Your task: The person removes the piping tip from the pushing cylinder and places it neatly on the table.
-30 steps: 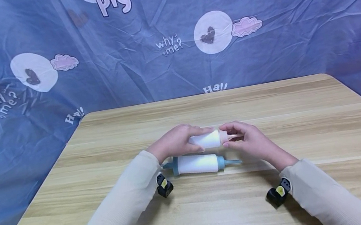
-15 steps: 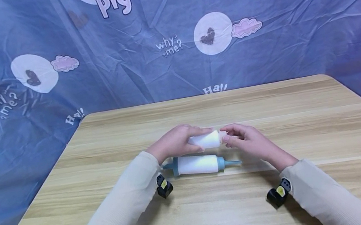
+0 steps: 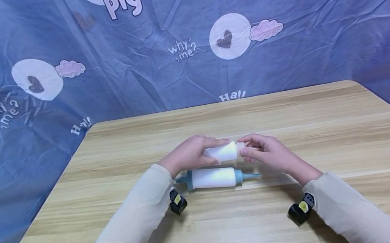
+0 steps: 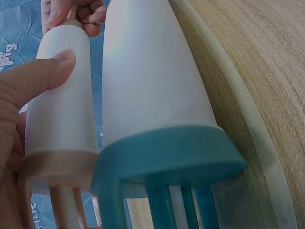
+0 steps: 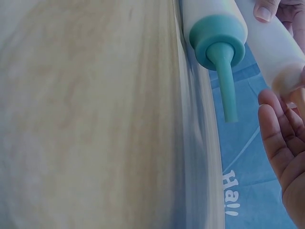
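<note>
"What's nearest?"
"The teal-ended bottle (image 3: 213,177), on its side on the wooden table (image 3: 214,238)."
"Beyond that?"
"The peach-ended bottle (image 3: 221,152), just beside it. The left hand (image 3: 191,153) curls round its body; the right hand (image 3: 269,152) pinches its nozzle end, thumb and fingers nearly closed."
"Farthest?"
"A blue printed cloth (image 3: 173,84)."

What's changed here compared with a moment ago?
The right hand shifted at the tip of the pink-ended bottle: its thumb moved closer to the index finger, covering the spout in the head view. The left hand still holds that bottle, and the teal-ended bottle lies where it was.
</note>
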`<action>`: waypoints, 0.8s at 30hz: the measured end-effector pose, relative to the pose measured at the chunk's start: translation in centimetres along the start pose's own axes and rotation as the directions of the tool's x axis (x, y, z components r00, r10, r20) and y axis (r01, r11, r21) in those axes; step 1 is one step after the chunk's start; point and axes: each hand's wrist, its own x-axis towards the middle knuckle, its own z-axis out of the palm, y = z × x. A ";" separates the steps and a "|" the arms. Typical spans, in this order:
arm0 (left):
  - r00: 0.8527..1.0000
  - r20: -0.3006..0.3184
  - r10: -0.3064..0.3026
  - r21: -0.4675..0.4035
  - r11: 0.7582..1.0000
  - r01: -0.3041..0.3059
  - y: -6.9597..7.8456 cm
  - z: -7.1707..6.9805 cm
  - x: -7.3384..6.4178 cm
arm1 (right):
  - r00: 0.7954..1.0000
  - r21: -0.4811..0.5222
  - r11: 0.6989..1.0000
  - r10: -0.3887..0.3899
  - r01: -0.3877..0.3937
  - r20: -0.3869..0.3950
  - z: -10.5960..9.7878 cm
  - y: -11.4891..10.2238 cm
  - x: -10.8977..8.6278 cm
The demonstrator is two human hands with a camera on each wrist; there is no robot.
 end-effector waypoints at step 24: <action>1.000 0.016 0.005 0.013 1.000 -0.005 -0.3 0.0 0.0 | 0.997 -0.102 0.994 -0.053 0.047 -0.051 0.4 0.0 0.1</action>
